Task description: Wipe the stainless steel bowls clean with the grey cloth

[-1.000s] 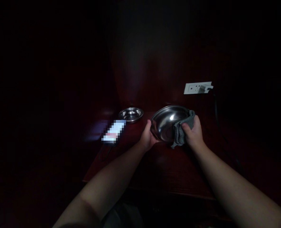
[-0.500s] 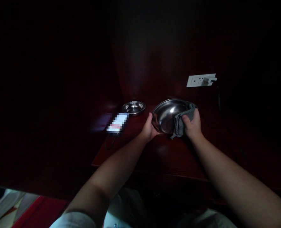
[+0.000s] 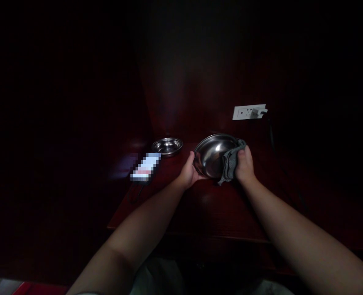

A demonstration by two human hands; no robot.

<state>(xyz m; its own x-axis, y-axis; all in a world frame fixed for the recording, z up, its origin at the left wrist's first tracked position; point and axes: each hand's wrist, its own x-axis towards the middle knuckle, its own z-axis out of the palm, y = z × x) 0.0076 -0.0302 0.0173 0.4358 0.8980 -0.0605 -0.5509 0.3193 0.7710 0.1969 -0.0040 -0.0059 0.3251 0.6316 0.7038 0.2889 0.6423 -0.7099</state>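
A shiny steel bowl point(image 3: 210, 157) is held tilted above the dark red tabletop, its hollow side facing me. My left hand point(image 3: 189, 172) grips its left rim, thumb up at the edge and fingers underneath. At the right rim my right hand point(image 3: 245, 166) is closed on a grey-green cloth point(image 3: 229, 164), which is folded over the edge and lies against the inside of the bowl. One corner of the cloth hangs below the bowl. The fingers of my right hand are partly hidden behind cloth and rim.
A smaller steel dish point(image 3: 167, 146) stands at the back left of the tabletop point(image 3: 199, 217). In front of it lies a phone point(image 3: 146, 167) with a lit, blurred screen and a cable. A white wall socket point(image 3: 249, 112) with a plug is at the back right.
The view has shifted slightly, so everything sits a little lower and further left. My right hand and the cloth have turned slightly at the bowl's right rim; both hands keep their hold.
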